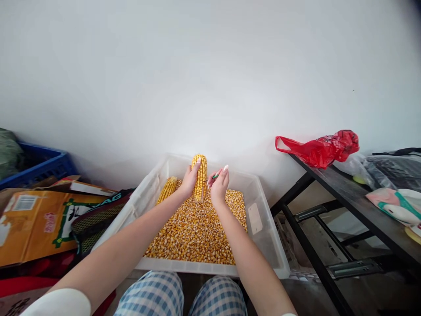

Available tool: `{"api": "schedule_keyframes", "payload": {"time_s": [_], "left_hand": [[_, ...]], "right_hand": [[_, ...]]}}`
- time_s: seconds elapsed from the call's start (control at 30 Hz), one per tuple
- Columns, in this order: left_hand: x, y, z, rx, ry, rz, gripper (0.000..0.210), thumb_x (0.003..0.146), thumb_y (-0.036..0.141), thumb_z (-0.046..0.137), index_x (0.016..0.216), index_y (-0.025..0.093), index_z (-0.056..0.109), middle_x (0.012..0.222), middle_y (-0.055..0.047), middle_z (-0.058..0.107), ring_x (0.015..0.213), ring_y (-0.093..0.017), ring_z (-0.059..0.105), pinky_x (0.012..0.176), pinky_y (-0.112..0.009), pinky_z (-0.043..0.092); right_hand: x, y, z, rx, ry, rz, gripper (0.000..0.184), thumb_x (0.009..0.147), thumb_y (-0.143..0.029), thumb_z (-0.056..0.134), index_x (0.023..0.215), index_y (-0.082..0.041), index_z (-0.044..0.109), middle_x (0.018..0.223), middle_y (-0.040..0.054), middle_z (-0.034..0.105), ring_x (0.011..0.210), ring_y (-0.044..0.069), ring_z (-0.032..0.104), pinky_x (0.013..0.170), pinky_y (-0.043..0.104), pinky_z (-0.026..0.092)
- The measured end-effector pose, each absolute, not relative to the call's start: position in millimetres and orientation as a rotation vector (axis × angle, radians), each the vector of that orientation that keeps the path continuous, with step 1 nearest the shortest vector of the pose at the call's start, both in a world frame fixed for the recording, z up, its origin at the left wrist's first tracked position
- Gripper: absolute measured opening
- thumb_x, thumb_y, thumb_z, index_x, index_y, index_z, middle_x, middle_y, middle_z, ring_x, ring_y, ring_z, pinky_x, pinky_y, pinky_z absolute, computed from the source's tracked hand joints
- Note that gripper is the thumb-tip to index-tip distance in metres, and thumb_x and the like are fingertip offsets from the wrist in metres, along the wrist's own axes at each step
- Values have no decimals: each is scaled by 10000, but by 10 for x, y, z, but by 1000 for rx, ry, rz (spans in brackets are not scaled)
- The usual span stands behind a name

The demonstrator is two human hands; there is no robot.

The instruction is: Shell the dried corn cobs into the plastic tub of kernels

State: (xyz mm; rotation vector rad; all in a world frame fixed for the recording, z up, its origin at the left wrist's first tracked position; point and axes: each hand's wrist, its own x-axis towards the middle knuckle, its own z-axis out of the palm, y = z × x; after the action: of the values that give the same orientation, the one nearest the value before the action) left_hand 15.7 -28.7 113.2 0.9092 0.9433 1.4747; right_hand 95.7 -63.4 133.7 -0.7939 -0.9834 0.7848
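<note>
I'm looking at a plain white wall [210, 79] with a translucent plastic bin [187, 266] standing close against it, right in front of a person whose knees, in blue-and-white checked trousers [151, 295], show at its near side. To the right there's a dark desk [353, 191] on a black metal frame. I count two corn cobs I can make out: the held cob [199, 182] stands nearly upright above the middle of the bin, and the second cob [167, 189] slants near the left wall inside it. Loose kernels [194, 232] lie under them, far too many to count. The left grip [190, 181] is wrapped round the held cob, thumb along its face; the right grip [219, 186], just beside it, has its fingers curled round one small green item [215, 176], too small for me to name. One red plastic bag [324, 149] sits on the desk's far end, with a pink-and-green packet [396, 206] nearer. Over on the left are one blue crate [49, 160], an orange cardboard box [39, 224] and a black mesh bag [95, 219] by the bin's side. Both forearms reach across the bin, hiding part of the kernels and rim, and the left fingers cover some of the held cob.
</note>
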Motion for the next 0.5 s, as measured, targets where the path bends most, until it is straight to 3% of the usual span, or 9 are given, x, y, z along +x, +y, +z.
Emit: {"api": "schedule_keyframes", "payload": {"time_s": [0.5], "left_hand": [[162, -348, 1151, 1411, 1117, 1580, 391, 761, 558, 485, 896, 191, 481, 814, -24, 554, 785, -190, 543, 703, -299, 407]], "right_hand": [[1025, -455, 1218, -935, -855, 806, 388, 844, -565, 230, 680, -221, 302, 379, -108, 317, 296, 62, 288, 308, 174, 222]]}}
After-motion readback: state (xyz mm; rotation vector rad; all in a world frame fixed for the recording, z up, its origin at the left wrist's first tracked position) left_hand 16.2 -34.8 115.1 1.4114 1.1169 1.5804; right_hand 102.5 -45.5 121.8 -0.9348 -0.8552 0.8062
